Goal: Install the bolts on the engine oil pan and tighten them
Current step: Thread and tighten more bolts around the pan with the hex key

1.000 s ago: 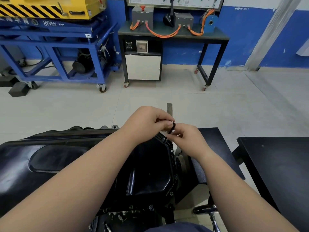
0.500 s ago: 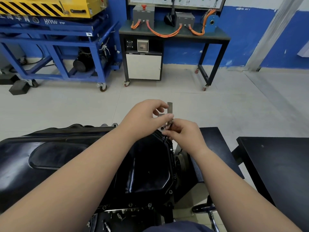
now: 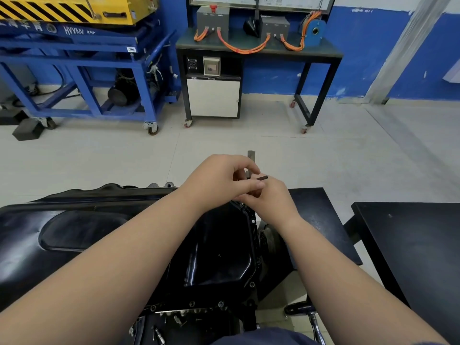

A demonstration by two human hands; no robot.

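Item: bolt-fitting at the far right corner of the oil pan (image 3: 219,257), a black pan lying directly in front of the person. Change noted: a second ago both hands sat knuckle to knuckle with a small dark piece nipped between them. The left hand (image 3: 224,179) has since lifted a little, and the bolt (image 3: 262,178) now shows clear of it, lying roughly level with its free end pointing right. Meaning, as judged: the bolt is being turned or passed in the fingers and has not yet been entered in a hole, so the seating step is pending and tightening comes later. Grip, left: fingers (image 3: 256,186) curled close, pinching the bolt at its near end. Grip, right: the right hand (image 3: 270,201) sits just below and touching the left, over the pan's corner, with its fingertips hidden beneath the left hand. Whether it holds anything cannot be told. Location of the bolt: in the air just above the right hand's knuckles and near the pan's far right rim. Small round marks (image 3: 252,284) along the near rim are either holes or bolt heads, too small to tell.
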